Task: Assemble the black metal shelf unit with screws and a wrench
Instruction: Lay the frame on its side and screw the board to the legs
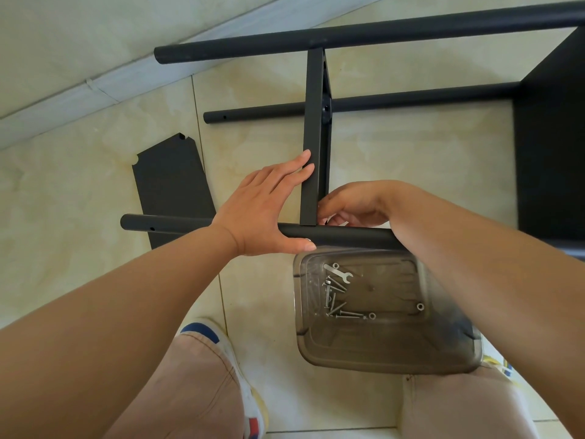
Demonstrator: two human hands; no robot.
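Home: tiled floor [411, 160], skirting board [95, 87].

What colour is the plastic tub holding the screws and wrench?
The tub is a see-through smoky grey, seen best in the head view.

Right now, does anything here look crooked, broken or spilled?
Nothing looks damaged or spilled. The screws and wrench sit inside the clear bin. One loose black panel lies flat on the floor tiles, apparently just waiting its turn.
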